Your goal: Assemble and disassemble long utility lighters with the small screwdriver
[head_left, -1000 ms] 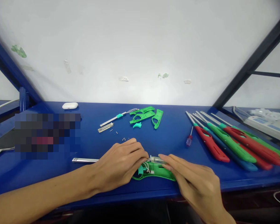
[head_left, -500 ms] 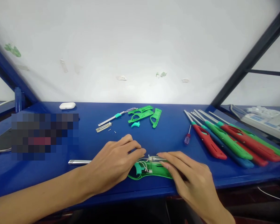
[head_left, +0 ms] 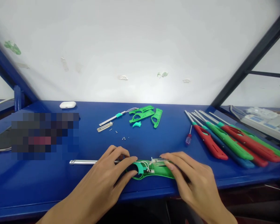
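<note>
A: From my end, how far along do you make it?

B: Partway, I'd judge; the open green shell (head_left: 163, 172) lies on the worktop (head_left: 91, 146) near its front edge, inner side up, between the two hands; the turquoise trigger (head_left: 140, 168) and white wires (head_left: 146, 164) sit within its outline, and a metal tube (head_left: 82, 162) runs out to the left.

A: And the fingers?

B: On the right hand (head_left: 192, 174) I see thumb and forefinger pinching the end of a clear tank (head_left: 157, 161) at the shell's far edge; on the left hand (head_left: 114, 172) thumb and forefinger stand apart about the trigger; whether they press on the shell I can't tell.

A: So what is undone?

B: The shell has no cover on it, and I can't tell whether the tank is fully seated; beyond the hands I see loose green shells (head_left: 142, 115), a spare trigger (head_left: 137, 124), a second clear tank (head_left: 105, 127), a second tube (head_left: 108, 120) and tiny metal pieces (head_left: 123, 138), all unassembled; the screwdriver (head_left: 188, 139) lies unheld beside the closed lighters (head_left: 231, 142).
</note>
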A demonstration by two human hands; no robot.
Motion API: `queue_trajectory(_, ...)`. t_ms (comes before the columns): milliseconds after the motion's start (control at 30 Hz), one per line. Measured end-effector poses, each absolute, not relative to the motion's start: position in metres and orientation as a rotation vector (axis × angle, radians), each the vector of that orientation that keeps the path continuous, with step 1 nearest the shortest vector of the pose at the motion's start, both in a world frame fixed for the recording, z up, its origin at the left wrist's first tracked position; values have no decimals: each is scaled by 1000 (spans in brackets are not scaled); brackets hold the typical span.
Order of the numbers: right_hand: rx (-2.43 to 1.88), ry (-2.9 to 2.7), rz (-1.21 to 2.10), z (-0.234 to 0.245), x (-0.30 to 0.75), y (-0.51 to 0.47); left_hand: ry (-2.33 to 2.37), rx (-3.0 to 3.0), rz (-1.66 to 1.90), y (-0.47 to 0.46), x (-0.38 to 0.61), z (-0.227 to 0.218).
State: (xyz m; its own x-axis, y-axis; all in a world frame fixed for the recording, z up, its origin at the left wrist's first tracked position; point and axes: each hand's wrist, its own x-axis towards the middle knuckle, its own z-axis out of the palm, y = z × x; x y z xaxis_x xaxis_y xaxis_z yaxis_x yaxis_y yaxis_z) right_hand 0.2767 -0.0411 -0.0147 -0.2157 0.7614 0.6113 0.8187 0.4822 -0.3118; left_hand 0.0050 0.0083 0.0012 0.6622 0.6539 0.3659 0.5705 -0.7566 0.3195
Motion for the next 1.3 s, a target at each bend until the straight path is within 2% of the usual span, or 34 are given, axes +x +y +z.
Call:
queue_trajectory(433,-1318,-2068,-12,-10,280,-42,1015,2754,565,5,14,30)
queue_trajectory(733,-1363,-2046,-8,-13,281,-42,1008,2672,555,8,5,7)
queue_trajectory(1033,-1397,-2108,88,-12,283,-42,990,2771,604,8,6,6)
queue_trajectory(1300,-1399,-2113,141,-10,283,-41,906,2961,346,6,8,7)
